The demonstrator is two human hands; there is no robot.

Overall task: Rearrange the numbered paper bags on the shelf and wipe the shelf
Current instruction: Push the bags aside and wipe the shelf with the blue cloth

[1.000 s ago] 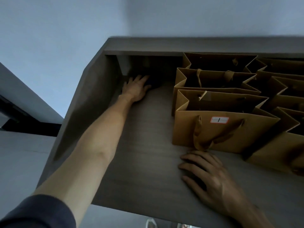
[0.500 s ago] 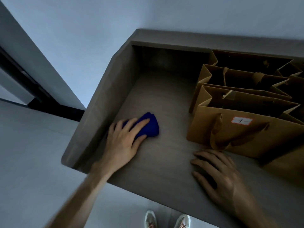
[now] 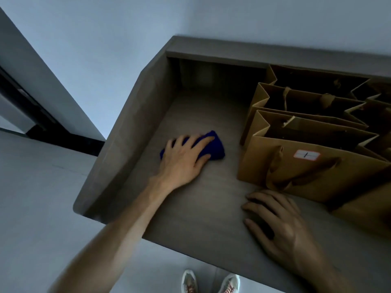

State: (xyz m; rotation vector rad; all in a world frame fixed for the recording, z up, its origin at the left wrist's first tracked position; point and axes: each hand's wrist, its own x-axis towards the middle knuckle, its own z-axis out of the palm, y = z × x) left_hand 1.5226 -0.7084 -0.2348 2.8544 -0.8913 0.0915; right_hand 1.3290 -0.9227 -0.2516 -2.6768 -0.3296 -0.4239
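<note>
Beside bags [image 3: 313, 166], L hand [image 3: 182, 159] presses cloth [image 3: 213, 148] (prob. flat).

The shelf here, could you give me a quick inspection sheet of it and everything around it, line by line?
Surface: grey wood-grain shelf, bare on its left part, with a side wall at the left.
Job's things: brown paper bags stand in rows on the right; the front bag carries a white label marked 1. A blue cloth lies on the shelf.
Clutter: nothing seen.
Hands: left hand presses flat on the cloth; right hand rests on the shelf just in front of the front bag, fingers loosely curled, holding nothing.
Cables: nothing seen.
Surroundings: pale wall behind, grey floor, the person's shoes below the shelf edge.
</note>
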